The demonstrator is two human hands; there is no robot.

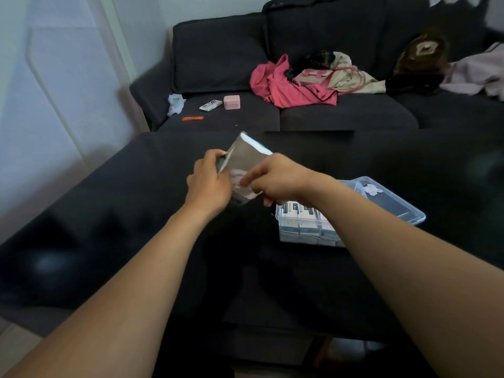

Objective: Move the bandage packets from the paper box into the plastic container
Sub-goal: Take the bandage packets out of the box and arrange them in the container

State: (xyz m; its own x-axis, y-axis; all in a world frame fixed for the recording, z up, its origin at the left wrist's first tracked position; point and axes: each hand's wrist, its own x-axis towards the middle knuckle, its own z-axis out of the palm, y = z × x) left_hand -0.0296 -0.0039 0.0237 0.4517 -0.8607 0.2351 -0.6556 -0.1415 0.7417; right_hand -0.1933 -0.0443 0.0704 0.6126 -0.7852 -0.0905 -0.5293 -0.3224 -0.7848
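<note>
I hold a small grey paper box [246, 156] up over the dark sofa seat, its open flap tilted away from me. My left hand [210, 184] grips the box's left side. My right hand [275, 178] pinches at the box's lower right edge, where pale bandage packets [240, 175] show; the blur hides how many. To the right, a clear plastic container [305, 230] sits on the seat with several bandage packets [298, 212] stacked inside. Its clear lid [387, 200] lies open behind it.
On the dark sofa [341, 115] beyond lie a pink small box [232, 102], a white packet [210, 105], an orange strip [192, 118], a crumpled plastic bag [175, 104], pink clothing [289, 85] and a brown bag [421, 61]. A white wall stands at left.
</note>
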